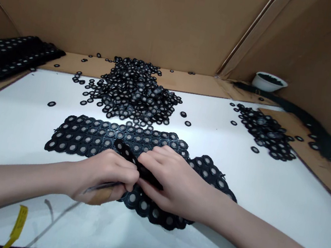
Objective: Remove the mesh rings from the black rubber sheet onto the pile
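A sheet of joined black discs with pale grey centres is gripped near the table's front. My right hand wraps over a folded part of it, thumb below and fingers above. Close against it, my left hand is closed at the fold's edge, with the fingertips partly hidden. A thin dark strand crosses the left palm, by a tan patch like tape. Behind my hands a second joined panel of discs lies flat; where the two meet is covered by my hands.
A large heap of loose black discs lies behind the panel. At the right are a smaller disc pile, a bundle of dark threads and a white bowl. Stacked panels stand far left. Cardboard walls enclose the table.
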`<move>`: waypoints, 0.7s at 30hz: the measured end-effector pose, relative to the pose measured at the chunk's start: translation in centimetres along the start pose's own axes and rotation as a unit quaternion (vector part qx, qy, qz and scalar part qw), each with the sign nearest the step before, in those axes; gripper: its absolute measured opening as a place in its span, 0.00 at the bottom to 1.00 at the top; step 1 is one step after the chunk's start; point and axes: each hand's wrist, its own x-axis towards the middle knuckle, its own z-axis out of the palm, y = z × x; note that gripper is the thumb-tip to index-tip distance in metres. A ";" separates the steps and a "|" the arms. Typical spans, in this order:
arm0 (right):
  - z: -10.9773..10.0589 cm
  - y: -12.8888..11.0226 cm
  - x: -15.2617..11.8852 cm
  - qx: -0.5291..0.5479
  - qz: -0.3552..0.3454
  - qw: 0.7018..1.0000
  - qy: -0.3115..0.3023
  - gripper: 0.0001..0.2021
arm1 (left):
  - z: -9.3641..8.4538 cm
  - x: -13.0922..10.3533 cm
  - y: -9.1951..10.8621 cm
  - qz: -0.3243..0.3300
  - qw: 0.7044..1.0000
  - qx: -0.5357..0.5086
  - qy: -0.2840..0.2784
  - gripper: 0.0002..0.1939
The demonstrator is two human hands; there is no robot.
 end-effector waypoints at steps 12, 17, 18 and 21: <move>-0.3 0.0 0.1 0.028 0.012 0.999 -0.015 0.07 | -0.1 0.0 -0.1 0.002 1.000 -0.005 -0.001 0.07; -0.5 0.2 0.2 0.051 0.022 0.998 -0.022 0.08 | 0.0 -0.2 -0.1 0.000 1.000 -0.004 -0.004 0.06; -0.5 0.3 0.2 0.056 0.024 0.998 -0.021 0.08 | 0.0 -0.2 -0.1 0.001 1.000 -0.003 -0.003 0.06; -0.5 0.4 0.2 0.071 0.030 0.997 -0.022 0.08 | 0.0 -0.2 -0.1 0.001 1.000 -0.003 0.004 0.06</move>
